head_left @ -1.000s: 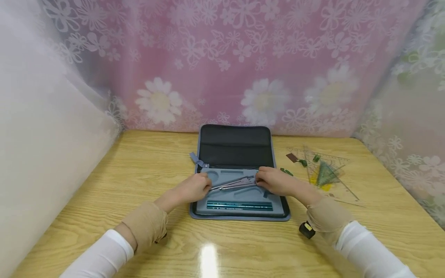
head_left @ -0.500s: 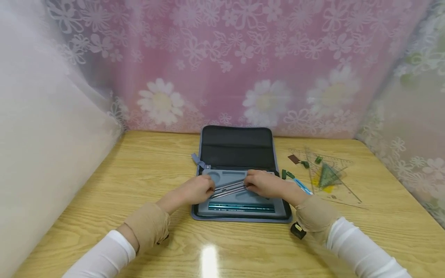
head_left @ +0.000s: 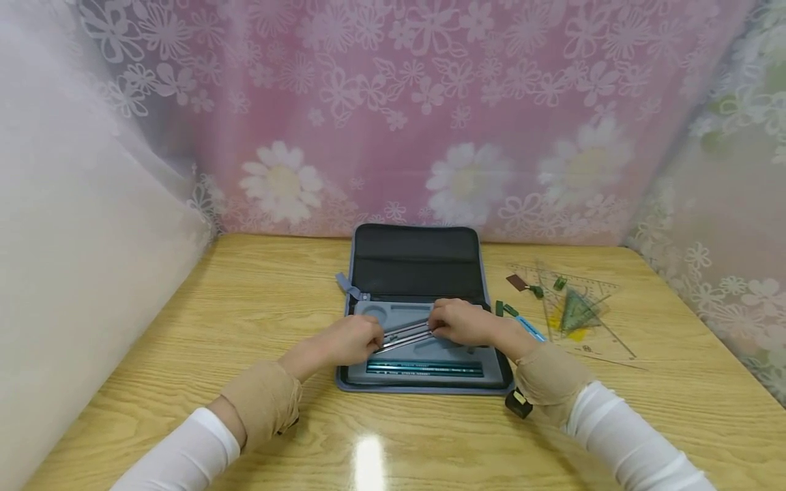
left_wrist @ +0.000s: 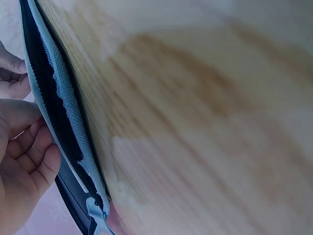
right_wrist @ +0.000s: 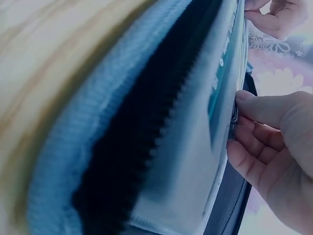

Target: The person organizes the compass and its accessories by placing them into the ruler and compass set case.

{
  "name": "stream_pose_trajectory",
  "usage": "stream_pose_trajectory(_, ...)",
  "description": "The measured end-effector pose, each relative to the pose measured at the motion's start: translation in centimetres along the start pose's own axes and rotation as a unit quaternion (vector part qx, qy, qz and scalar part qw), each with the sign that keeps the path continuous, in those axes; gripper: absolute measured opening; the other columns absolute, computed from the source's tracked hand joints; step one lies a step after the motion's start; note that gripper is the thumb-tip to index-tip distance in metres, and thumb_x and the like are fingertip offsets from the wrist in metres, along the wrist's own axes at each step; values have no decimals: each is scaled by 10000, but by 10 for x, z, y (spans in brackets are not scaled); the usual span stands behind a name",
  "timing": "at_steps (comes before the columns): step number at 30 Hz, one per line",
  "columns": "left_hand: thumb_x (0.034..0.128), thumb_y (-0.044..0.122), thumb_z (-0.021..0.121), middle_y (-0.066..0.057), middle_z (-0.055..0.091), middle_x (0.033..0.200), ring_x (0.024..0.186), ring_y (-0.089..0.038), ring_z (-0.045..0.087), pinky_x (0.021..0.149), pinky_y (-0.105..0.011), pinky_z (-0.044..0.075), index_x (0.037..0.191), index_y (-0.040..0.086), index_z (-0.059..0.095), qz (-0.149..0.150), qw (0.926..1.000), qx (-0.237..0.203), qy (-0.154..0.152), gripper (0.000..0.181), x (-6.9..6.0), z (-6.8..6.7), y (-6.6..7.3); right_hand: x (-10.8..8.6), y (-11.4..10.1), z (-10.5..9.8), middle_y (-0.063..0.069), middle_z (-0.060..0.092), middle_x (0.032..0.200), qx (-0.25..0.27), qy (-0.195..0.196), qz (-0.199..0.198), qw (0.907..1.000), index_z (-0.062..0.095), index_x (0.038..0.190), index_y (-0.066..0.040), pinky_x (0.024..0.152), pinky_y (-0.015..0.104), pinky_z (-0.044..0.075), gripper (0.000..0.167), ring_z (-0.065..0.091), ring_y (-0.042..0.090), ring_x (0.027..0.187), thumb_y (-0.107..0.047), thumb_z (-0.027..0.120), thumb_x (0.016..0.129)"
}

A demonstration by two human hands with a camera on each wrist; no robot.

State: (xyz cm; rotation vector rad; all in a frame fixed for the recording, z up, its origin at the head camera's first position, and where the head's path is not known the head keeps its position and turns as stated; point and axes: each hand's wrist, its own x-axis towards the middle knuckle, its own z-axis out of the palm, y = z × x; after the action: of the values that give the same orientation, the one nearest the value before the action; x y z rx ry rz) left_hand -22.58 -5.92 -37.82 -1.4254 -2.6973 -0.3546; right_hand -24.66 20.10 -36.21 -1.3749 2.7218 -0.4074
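An open zip case [head_left: 424, 392] with a grey moulded tray [head_left: 402, 308] lies on the table. Slantwise over the tray lies a metal drawing compass [head_left: 405, 335]. My left hand [head_left: 350, 339] pinches its left end with curled fingers. Its right end is between the thumb and fingers of my right hand [head_left: 464, 322], which also shows in the right wrist view, fingertips at a dark metal part [right_wrist: 234, 113]. Several teal pencils [head_left: 424, 369] lie in the tray's front slot. Both hands cover the compass's ends, so the tray hollows beneath are partly hidden.
The case's black lid [head_left: 417, 266] stands raised behind the tray. To the right lie clear set squares [head_left: 604, 334], small green pieces [head_left: 560, 282], a brown tag [head_left: 516, 281] and a blue stick-like item [head_left: 531, 329]. A floral curtain [head_left: 381, 136] hangs behind the table.
My right hand has moved left along the compass, closer to the left hand. The compass has shifted slightly toward me, and the blue item beside the case has come into view.
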Motion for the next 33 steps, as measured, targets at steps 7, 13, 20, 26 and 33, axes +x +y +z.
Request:
stream_pose_trajectory(7,830,15,637,-5,586,780,733,-143,586,638,-213,481,812,69,685,8,9999,-138,26,74,1,-2,2,-1,0,3,32,585,901,-18,113,84,9999,680,924,-54,694,287,484,94,563,167,807,-16,626,858)
stream_pose_trajectory(13,833,8,638,-24,596,793,761,-172,603,667,-232,495,835,53,697,2,9999,-141,-56,74,0,-2,2,1,2,5,0,576,866,-31,143,117,9998,681,872,-69,687,299,476,122,547,154,781,26,608,848)
stream_pose_trajectory(20,833,6,640,-29,584,776,747,-181,604,660,-237,497,830,46,698,-12,9999,-89,-58,70,0,-2,3,4,-3,4,8,592,818,-250,134,290,9992,679,832,-74,640,278,457,122,520,119,715,25,610,848)
stream_pose_trajectory(26,839,10,635,-21,579,779,748,-172,603,657,-222,494,837,53,694,-10,9999,-81,-108,73,0,-1,3,5,-10,3,19,624,800,-329,74,660,9972,682,805,-68,616,262,459,115,531,108,679,17,616,845)
stream_pose_trajectory(33,832,5,628,-14,565,763,723,-169,590,633,-233,487,805,65,673,-33,10000,2,-71,79,2,0,3,5,-12,1,-33,593,720,6,56,1139,9935,675,757,-85,558,235,398,127,445,65,576,-8,630,848)
